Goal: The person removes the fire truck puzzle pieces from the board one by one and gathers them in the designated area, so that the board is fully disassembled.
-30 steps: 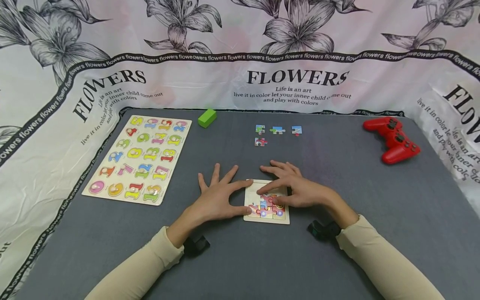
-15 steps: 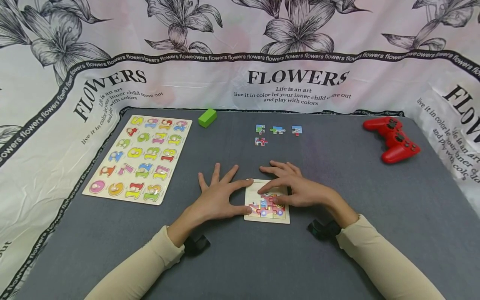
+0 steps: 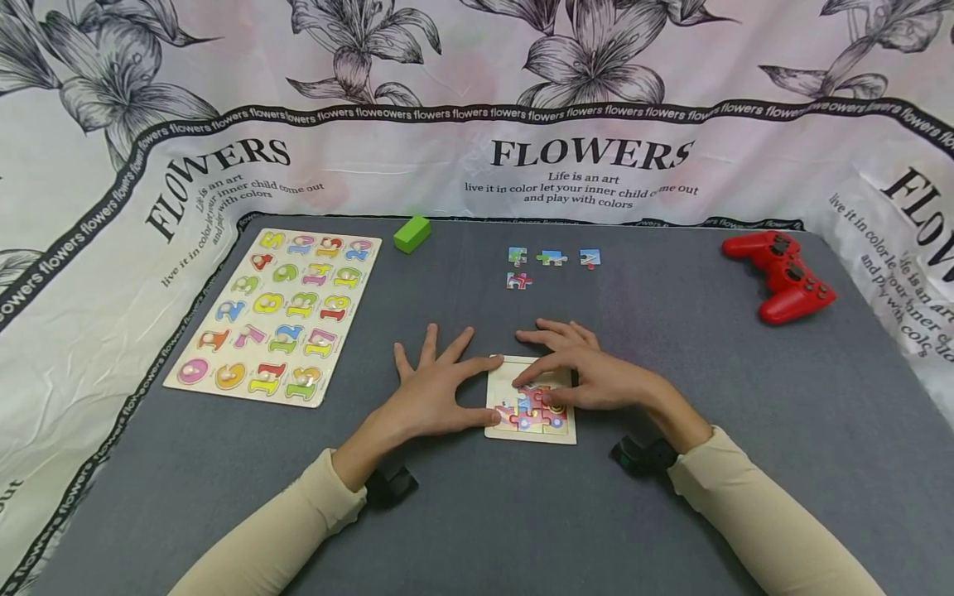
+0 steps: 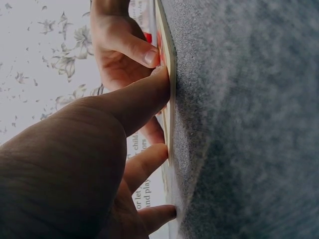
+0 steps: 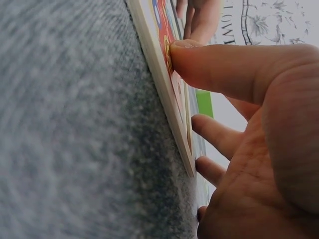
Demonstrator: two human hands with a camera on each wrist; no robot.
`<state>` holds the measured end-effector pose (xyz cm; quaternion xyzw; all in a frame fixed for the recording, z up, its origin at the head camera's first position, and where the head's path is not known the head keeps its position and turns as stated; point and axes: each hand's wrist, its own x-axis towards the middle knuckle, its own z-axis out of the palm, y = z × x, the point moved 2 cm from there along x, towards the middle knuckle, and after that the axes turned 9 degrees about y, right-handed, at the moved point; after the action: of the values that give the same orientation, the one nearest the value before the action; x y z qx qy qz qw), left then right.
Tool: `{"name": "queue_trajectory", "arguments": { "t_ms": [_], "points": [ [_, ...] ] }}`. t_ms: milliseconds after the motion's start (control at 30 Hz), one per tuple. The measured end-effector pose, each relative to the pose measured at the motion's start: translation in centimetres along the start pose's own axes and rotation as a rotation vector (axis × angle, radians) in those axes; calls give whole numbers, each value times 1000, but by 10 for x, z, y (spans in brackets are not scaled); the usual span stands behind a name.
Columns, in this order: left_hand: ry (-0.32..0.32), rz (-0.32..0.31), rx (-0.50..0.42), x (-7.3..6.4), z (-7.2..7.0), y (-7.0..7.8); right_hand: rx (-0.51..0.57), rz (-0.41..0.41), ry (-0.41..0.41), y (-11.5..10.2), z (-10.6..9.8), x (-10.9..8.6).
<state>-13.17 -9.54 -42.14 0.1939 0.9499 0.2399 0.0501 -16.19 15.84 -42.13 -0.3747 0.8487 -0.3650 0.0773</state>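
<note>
A small wooden jigsaw board (image 3: pixel 514 367) lies flat on the grey table between both hands. Joined pieces (image 3: pixel 531 415) with a red and pink vehicle picture fill its lower part. My left hand (image 3: pixel 432 393) spreads its fingers, thumb and index tip resting on the board's left side. From the right, my right hand (image 3: pixel 604 377) reaches over the board. Its thumb (image 5: pixel 199 62) presses on the pieces in the right wrist view, while the index fingertip touches down farther left. The other right fingers extend past the far edge. Part of the picture is hidden under the right hand.
Several loose jigsaw pieces (image 3: pixel 551 259) lie beyond the board. A number puzzle board (image 3: pixel 279 319) is at the left, with a green block (image 3: pixel 412 235) near its far corner. A red game controller (image 3: pixel 778 277) lies at the back right, before a flower-print cloth (image 3: pixel 417 157).
</note>
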Motion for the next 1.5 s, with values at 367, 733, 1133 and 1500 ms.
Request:
{"name": "queue_trajectory", "arguments": {
  "t_ms": [367, 733, 1133, 1500],
  "points": [
    [1, 7, 6, 1, -1, 0, 22, 31, 4, 0, -2, 1],
    [-2, -1, 4, 0, -1, 0, 10, 33, -4, -2, -2, 2],
    [-5, -2, -7, 1, -2, 1, -35, 32, 20, -7, -1, 4],
    [-6, -10, -12, 1, -2, 3, -42, 36, 24, -8, -1, 4]
  ]
}}
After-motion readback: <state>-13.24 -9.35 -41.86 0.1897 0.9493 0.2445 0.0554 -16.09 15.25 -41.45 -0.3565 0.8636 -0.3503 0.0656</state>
